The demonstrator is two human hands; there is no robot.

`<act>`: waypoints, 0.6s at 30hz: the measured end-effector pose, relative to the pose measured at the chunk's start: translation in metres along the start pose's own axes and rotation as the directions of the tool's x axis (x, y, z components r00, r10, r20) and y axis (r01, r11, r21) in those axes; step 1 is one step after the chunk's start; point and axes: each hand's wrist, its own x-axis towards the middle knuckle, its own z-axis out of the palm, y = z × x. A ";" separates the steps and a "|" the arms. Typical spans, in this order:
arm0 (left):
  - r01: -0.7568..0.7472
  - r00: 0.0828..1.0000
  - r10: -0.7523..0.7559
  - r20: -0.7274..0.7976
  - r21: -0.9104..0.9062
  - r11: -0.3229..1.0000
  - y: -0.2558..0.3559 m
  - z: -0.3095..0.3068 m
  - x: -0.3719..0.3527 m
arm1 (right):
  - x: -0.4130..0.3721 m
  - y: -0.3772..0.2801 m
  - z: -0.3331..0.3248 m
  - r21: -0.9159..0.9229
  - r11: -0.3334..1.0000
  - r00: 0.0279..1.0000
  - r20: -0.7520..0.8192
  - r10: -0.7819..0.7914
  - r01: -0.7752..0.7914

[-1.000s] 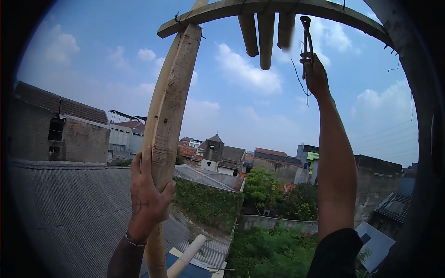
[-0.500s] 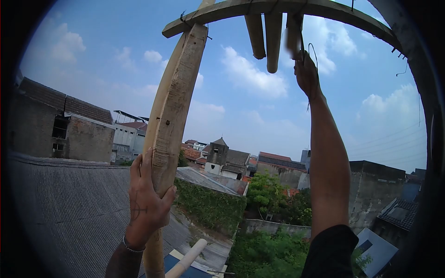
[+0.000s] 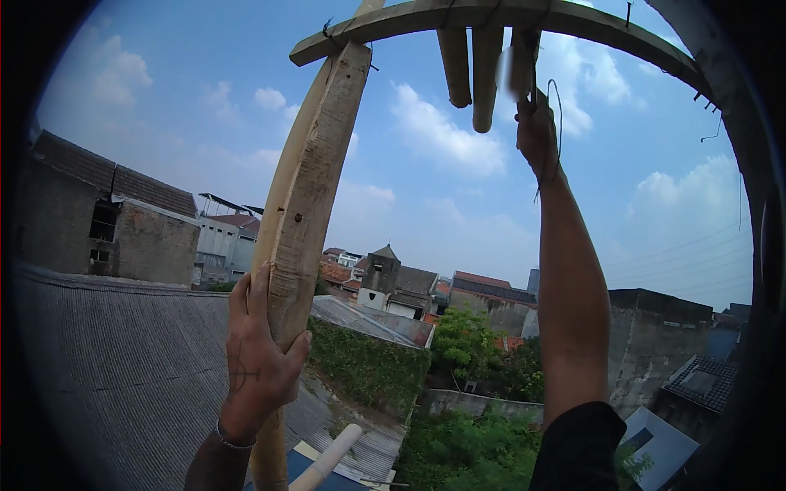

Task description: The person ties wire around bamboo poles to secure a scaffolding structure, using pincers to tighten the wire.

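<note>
My left hand (image 3: 264, 352) is wrapped round a rough wooden post (image 3: 318, 180), its fingers on the left edge and its thumb on the right. A paler round pole runs along the post's left side. High up, my right hand (image 3: 536, 131) is closed, with a thin dark wire (image 3: 560, 114) looping out of it and trailing past the wrist. It is just below several short round poles (image 3: 488, 82) that hang from a curved wooden beam (image 3: 409, 20). A pale blur beside the rightmost pole hides detail there.
Nails stick out of the beam, and a dark curved frame (image 3: 765, 188) borders the right. Another round pole (image 3: 332, 458) juts up from below. A corrugated roof (image 3: 131, 368) spreads out lower left; trees (image 3: 467, 344) and houses stand beyond.
My right hand has moved slightly down and left, and the wire has shifted with it. My left hand keeps its hold on the post.
</note>
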 end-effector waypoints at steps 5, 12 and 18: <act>0.001 1.000 -0.001 0.004 -0.008 1.000 -0.001 0.000 0.001 | 0.009 -0.053 -0.008 0.171 0.825 0.842 0.152 0.518 -0.538; -0.071 0.993 0.085 -0.081 0.165 0.984 0.009 -0.003 0.004 | 0.010 -0.116 -0.030 0.587 0.397 0.686 0.426 0.589 -0.705; -0.329 0.942 0.333 -0.037 -0.289 0.899 0.141 0.018 0.141 | 0.021 -0.103 -0.059 0.636 0.157 0.651 0.705 0.281 -0.756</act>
